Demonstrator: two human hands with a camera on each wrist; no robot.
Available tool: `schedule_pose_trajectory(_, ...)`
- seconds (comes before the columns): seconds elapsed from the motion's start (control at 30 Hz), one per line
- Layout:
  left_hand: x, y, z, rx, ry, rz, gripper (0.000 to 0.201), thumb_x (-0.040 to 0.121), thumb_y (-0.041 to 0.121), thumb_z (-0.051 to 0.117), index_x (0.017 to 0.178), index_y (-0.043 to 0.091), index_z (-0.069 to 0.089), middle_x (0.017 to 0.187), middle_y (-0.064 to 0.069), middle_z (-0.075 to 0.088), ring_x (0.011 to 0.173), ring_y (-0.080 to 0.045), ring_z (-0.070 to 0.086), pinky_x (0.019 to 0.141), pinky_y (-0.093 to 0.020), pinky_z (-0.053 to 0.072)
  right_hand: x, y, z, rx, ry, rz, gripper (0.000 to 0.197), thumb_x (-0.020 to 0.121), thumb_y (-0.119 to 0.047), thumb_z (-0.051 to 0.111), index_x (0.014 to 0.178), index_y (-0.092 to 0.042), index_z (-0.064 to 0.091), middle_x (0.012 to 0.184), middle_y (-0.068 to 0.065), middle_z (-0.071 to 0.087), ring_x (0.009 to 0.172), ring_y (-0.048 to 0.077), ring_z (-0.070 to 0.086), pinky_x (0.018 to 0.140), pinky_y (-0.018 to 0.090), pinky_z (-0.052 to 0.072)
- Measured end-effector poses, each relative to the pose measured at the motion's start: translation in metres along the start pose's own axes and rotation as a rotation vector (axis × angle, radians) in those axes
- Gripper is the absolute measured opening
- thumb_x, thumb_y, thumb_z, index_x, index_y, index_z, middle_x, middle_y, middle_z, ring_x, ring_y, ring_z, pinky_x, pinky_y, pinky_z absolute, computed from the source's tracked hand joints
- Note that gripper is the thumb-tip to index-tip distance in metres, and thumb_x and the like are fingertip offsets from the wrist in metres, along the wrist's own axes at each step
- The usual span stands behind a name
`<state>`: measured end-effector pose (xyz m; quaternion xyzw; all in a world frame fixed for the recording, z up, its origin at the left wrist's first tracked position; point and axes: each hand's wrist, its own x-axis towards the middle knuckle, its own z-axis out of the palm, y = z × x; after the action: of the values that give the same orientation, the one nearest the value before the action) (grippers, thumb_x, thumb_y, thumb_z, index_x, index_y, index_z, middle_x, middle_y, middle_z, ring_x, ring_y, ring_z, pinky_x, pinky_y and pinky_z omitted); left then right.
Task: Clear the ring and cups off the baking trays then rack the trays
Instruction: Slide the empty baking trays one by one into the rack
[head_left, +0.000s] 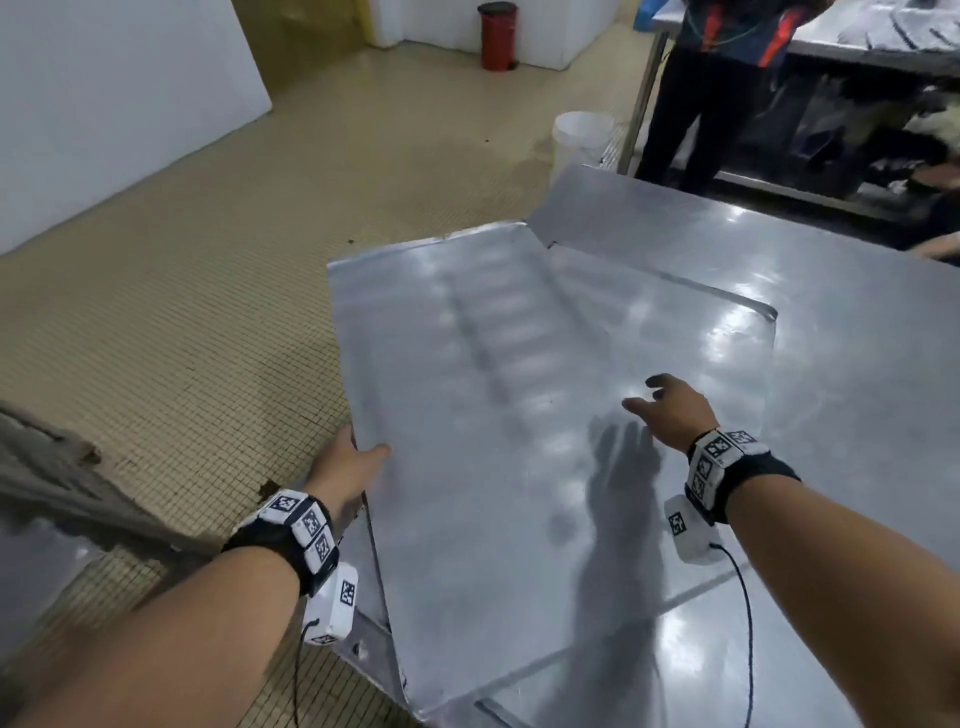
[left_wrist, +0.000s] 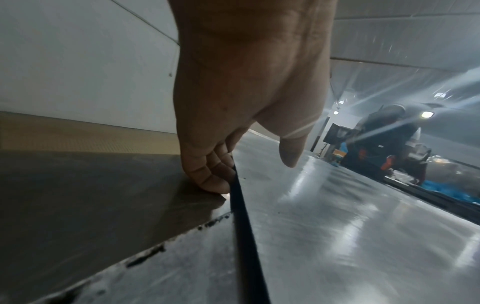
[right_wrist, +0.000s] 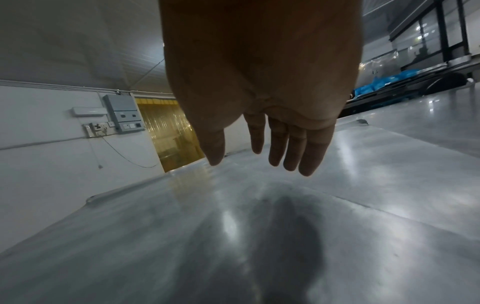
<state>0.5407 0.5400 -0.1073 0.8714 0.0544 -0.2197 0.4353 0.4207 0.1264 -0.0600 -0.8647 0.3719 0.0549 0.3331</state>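
A large flat metal baking tray (head_left: 467, 415) lies askew on the steel table (head_left: 857, 364), its left part hanging out over the floor. My left hand (head_left: 353, 457) grips its left edge, thumb on top and fingers underneath; in the left wrist view the fingers (left_wrist: 207, 174) curl at the tray's edge (left_wrist: 244, 236). My right hand (head_left: 670, 405) hovers a little above the tray with straight fingers (right_wrist: 275, 144) and holds nothing; its shadow falls on the metal (right_wrist: 285, 226). A second tray (head_left: 701, 322) lies partly under the first. No ring or cups are in view.
Beige tiled floor (head_left: 182, 312) spreads to the left. A white bucket (head_left: 582, 132) and a red bin (head_left: 497, 36) stand on it farther back. A person (head_left: 727, 93) stands beyond the table's far corner, by another metal table (head_left: 883, 52).
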Motion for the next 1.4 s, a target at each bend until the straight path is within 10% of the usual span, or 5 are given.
schedule_pose_trajectory(0.53,0.016,0.005,0.004,-0.186,0.103,-0.117,0.067,0.07,0.026,0.088,0.128,0.017,0.056,0.115,0.001,0.069,0.102,-0.023,0.069,0.091,-0.049,0.058,0.087,-0.003,0.012,0.06,-0.077,-0.021,0.074,0.078,-0.026,0.082,0.144,-0.012,0.049,0.14,0.014,0.057,0.127,0.035,0.054,0.105,0.043,0.045)
schedule_pose_trajectory(0.73,0.036,0.008,0.002,-0.287,0.1,-0.134,0.062,0.078,0.01,0.084,0.123,0.02,0.042,0.115,-0.009,0.066,0.1,-0.031,0.069,0.084,-0.05,0.059,0.065,0.001,0.003,0.196,-0.121,0.03,0.044,0.081,-0.009,0.079,0.122,-0.011,0.062,0.078,-0.004,0.06,0.091,0.027,0.062,0.092,0.037,0.05)
schedule_pose_trajectory(0.9,0.049,0.029,0.007,-0.375,0.119,-0.074,0.059,0.082,0.004,0.077,0.128,0.016,0.042,0.107,-0.007,0.067,0.088,-0.026,0.069,0.069,-0.038,0.058,0.041,0.015,-0.003,0.339,-0.077,0.074,0.053,0.077,-0.008,0.08,0.126,-0.013,0.06,0.082,0.004,0.069,0.08,0.025,0.067,0.084,0.035,0.053)
schedule_pose_trajectory(1.4,0.102,0.16,0.066,-0.204,-0.177,0.291,0.063,0.076,0.016,0.082,0.129,0.02,0.049,0.121,-0.005,0.069,0.101,-0.023,0.071,0.087,-0.047,0.059,-0.031,0.096,-0.045,0.556,0.221,0.298,0.06,0.079,-0.011,0.084,0.129,-0.015,0.05,0.092,0.005,0.066,0.085,0.021,0.067,0.075,0.032,0.051)
